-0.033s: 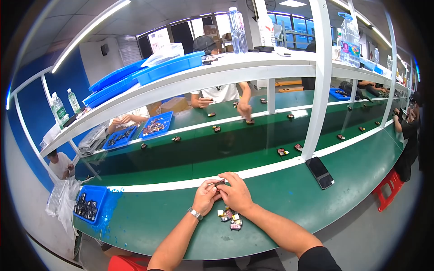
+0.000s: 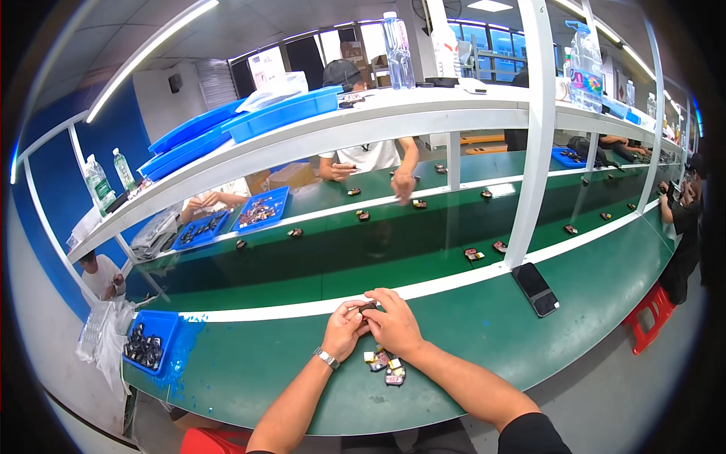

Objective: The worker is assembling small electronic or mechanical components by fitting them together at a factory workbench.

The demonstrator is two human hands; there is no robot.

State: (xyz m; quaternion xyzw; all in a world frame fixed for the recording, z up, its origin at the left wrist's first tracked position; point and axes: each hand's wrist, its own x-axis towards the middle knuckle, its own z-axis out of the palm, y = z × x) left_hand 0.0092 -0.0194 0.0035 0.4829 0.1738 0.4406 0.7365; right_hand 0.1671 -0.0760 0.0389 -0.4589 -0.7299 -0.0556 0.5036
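Observation:
Between my two hands, over the near green bench, is a small dark plastic part, mostly covered by fingers. My left hand pinches it from the left, with a metal watch on that wrist. From the right, my right hand closes its thumb and fingers on the same part. Just below the hands, a little pile of small black units with yellow and white pieces lies on the bench, close to my right forearm.
At the left end stands a blue tray of black parts, with blue scraps beside it. A black phone lies by a white post. Beyond the white rail, a green conveyor carries several small units; people work across it.
My hands hold the same pose. Across the conveyor, a co-worker's hand has drawn back from a unit on the belt, leaving it lying there.

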